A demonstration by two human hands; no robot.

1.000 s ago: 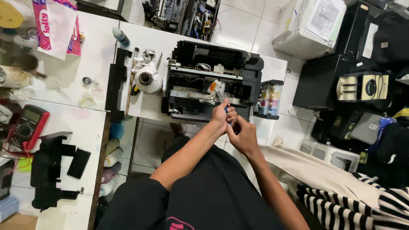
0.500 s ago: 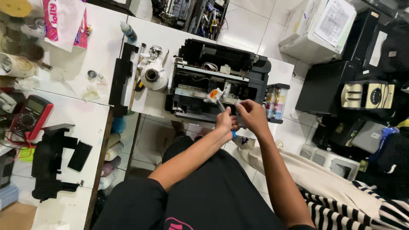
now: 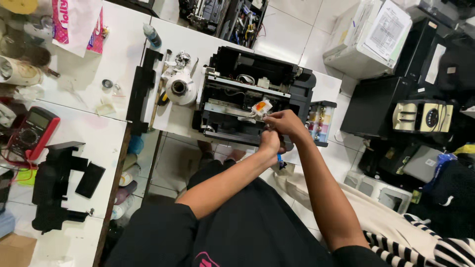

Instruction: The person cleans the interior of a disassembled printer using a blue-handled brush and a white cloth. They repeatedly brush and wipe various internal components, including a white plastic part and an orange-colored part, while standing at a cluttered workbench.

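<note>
Head view: two hands, right hand (image 3: 286, 123) fingers clamped on one white-orange cartridge (image 3: 261, 107), left hand (image 3: 270, 142) fingers' state unclear.

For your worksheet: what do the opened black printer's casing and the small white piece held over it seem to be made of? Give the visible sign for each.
The opened black printer's casing looks like moulded plastic with a matt finish: dull, even surface, rounded edges. The small white piece with orange marks, pinched by the right hand, seems plastic or foil-covered; too small to tell. The left hand rests just below.

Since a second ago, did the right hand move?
Yes. The right hand went from the printer's front edge up over its open middle, toward the small white and orange part.
</note>
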